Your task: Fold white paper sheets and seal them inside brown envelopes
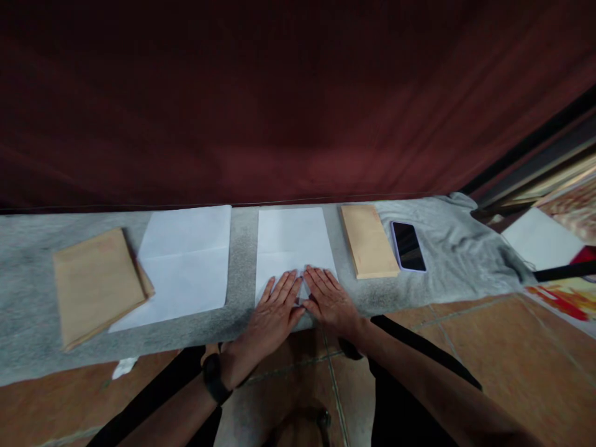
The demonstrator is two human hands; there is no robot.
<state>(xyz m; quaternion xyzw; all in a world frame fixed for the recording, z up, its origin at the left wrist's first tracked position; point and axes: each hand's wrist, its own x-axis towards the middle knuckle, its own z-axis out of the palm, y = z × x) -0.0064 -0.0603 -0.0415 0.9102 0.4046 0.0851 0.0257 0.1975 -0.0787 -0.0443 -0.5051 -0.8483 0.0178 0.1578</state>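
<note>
both hands lie flat on the near end of the middle white sheet [292, 239]. it rests on the grey cloth [28, 298] spread over the tiled floor [488, 347], between a second white sheet [186, 261] and a tan envelope stack [369, 241]. the left hand [274, 313] and right hand [329, 299] sit side by side with thumbs nearly touching. the fingers [286, 282] are stretched out and slightly fanned, palms down, pinching nothing. the sheet's near edge looks turned in under them (the hands hide most of it, so its exact shape can't be told).

the work in hand reads as pressing a fold flat. to do it well, i'd judge that one hand should pin the paper while the other runs its pads outward from the middle, because the soft cloth could let the sheet creep. the faint cross crease further up the sheet is a handy check for squareness. the phone [408, 246] and the other envelope stack [95, 282] lie well apart and need no care.
</note>
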